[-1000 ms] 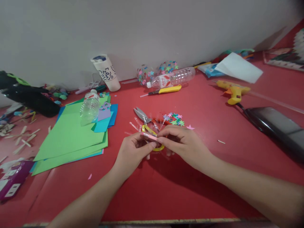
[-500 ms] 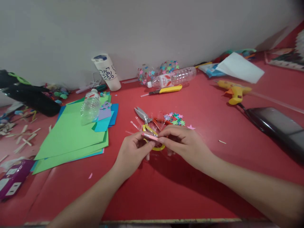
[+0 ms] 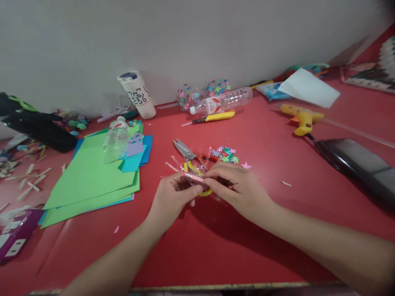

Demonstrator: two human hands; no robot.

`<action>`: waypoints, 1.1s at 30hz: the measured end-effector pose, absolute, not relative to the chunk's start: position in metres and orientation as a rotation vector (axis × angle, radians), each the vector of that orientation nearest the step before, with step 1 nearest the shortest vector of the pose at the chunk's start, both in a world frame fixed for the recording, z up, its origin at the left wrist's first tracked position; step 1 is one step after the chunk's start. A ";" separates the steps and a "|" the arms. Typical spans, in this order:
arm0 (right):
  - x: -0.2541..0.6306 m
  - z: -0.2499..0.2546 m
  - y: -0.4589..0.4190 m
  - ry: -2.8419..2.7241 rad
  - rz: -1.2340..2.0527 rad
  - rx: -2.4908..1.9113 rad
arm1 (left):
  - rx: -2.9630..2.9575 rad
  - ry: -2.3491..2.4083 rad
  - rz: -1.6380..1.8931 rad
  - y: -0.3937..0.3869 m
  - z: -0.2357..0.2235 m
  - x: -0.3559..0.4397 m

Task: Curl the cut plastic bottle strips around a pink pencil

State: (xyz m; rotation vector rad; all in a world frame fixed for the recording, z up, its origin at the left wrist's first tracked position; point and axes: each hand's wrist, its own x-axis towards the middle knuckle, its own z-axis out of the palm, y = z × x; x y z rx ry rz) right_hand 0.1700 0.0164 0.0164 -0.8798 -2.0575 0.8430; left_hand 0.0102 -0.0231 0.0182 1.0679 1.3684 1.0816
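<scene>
Both hands meet over the middle of the red table (image 3: 234,255). My left hand (image 3: 173,197) and my right hand (image 3: 237,187) each pinch one end of a small pink strip (image 3: 194,177) held between them. Just behind the fingers lie scissors with yellow handles (image 3: 187,153) and some clear plastic pieces (image 3: 173,164). A small heap of coloured paper stars (image 3: 226,154) sits right behind my right hand.
A stack of green and blue paper (image 3: 89,176) with a clear bottle (image 3: 116,139) lies left. At the back are a white cup (image 3: 138,94), a lying bottle (image 3: 224,101) and a yellow cutter (image 3: 214,117). A yellow glue gun (image 3: 302,119) and dark case (image 3: 358,164) sit right.
Both hands stay pinched on the pink strip and shift only slightly; the view drifts a little.
</scene>
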 end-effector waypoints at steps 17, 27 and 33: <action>0.170 0.007 0.015 -2.205 0.522 -0.717 | 1.158 1.443 1.068 -0.024 0.014 0.009; 0.169 0.009 0.015 -2.197 0.592 -0.809 | 1.271 1.497 1.021 -0.024 0.016 0.009; 0.171 0.009 0.017 -2.283 0.619 -0.841 | 1.315 1.557 1.042 -0.025 0.019 0.010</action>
